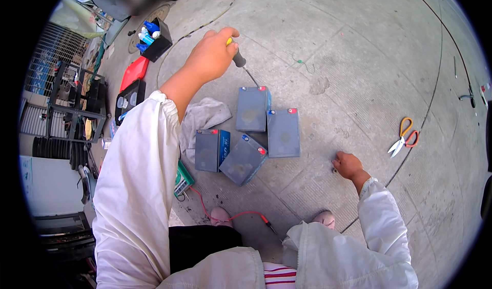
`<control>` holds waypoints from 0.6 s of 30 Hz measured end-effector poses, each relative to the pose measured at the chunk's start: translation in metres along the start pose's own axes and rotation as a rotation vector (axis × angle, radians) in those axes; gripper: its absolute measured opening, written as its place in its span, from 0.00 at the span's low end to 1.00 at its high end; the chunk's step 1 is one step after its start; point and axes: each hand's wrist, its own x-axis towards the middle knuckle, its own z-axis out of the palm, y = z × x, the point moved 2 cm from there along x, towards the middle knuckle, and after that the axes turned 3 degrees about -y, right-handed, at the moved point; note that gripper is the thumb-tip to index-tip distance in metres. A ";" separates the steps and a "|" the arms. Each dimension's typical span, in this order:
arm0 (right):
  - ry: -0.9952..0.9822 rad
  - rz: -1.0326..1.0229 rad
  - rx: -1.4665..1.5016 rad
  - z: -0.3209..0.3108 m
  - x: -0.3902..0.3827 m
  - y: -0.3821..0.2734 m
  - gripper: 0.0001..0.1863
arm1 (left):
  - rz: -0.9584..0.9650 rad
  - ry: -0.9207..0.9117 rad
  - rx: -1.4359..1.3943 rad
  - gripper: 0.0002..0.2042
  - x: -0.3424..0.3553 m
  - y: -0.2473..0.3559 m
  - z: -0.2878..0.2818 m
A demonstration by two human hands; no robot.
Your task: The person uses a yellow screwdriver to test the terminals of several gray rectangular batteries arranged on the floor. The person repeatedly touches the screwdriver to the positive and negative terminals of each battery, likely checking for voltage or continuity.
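Four grey box-shaped batteries (246,137) lie below left hand (211,54), fingers clenched around black-and-yellow-handled screwdriver (239,59), apparently for terminal work; right hand (348,165), fingers curled, presses concrete floor (359,73), likely bracing.

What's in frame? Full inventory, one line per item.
batteries: 4, grey boxes, clustered on the concrete, centre
rag: 1, grey, left of the batteries
screwdriver: 1, black and yellow handle, in the left hand, tip pointing down toward the top battery
scissors: 1, orange handles, on the concrete, right
meter: 1, green, by the left sleeve, red lead running across the ground
black box: 1, holding blue and white items, upper left
cable: 1, dark, running across the concrete at right
left hand: grip closed on the screwdriver handle
right hand: fingertips on the ground, right of the batteries, holding nothing that shows
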 end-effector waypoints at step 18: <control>-0.101 0.040 -0.026 -0.008 0.000 -0.010 0.16 | 0.092 0.140 -0.256 0.23 0.000 -0.016 0.003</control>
